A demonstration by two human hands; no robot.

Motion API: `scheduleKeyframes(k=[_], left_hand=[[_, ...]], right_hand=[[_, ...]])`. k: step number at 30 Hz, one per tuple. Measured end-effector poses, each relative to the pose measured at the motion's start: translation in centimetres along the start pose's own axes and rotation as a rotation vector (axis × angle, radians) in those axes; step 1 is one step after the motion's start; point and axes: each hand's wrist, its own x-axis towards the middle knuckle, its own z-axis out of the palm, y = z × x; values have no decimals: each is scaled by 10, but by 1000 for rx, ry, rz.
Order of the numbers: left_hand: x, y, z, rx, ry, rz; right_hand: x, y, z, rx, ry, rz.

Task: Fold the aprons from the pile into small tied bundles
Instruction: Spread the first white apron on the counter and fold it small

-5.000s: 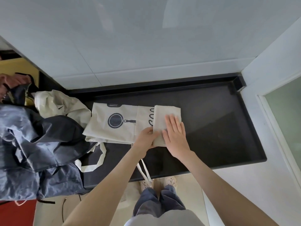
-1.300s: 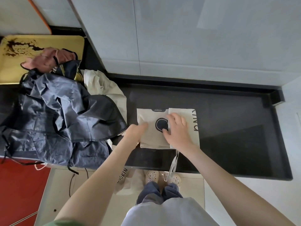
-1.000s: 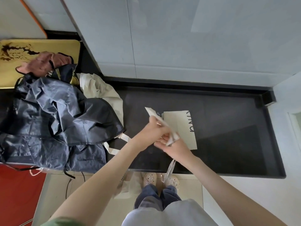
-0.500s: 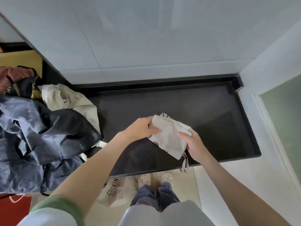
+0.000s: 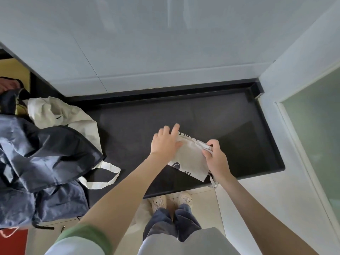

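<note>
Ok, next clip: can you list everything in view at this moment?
folded apron: one, cream with dark print, on the counter
counter: one, black, against the wall
navy aprons: crumpled heap, count unclear, counter's left end
cream apron: one, crumpled, behind the navy heap
strap loop: one, cream, on the counter at the heap's edge
pink cloth: one, far left, mostly cut off
wall: white tiles, behind the counter
glass panel: one, frosted greenish, right
shoes: two, pale, on the floor
left hand: fingers straight, resting on the folded apron
right hand: pinching the folded apron's upper right edge
</note>
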Motion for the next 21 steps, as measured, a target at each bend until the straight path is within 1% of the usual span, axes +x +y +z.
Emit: scheduleKeyframes(k=[2, 4, 5, 7, 10, 11, 12, 14, 15, 17, 19, 21], left_hand=[[6, -5, 2, 29, 15, 178], [14, -9, 4, 64, -46, 298], [18, -9, 4, 81, -79, 319], [25, -6, 3, 138, -96, 301], [28, 0, 0, 197, -145, 234], [27, 1, 0, 197, -182, 236], [25, 0, 0, 184, -212, 247], [22, -3, -4, 104, -237, 283], [20, -4, -7, 52, -245, 308], [15, -5, -18, -97, -279, 348], [7, -8, -29, -363, -282, 280], [-4, -16, -37, -693, -186, 126]], right_hand=[[2, 2, -1, -96, -16, -68], [5, 5, -1, -164, -36, -111], [7, 5, -2, -181, -49, -118], [11, 4, -3, -255, -45, -120], [19, 1, -5, -481, 57, -220], [21, -4, -7, -503, 20, -263], [21, -12, -10, -494, -77, -305], [21, -29, -10, -484, -307, -325], [20, -37, -9, -484, -387, -303], [22, -45, -8, -390, -466, -202], [23, -52, -10, -229, -518, -128], [24, -58, -18, -111, -535, -101]])
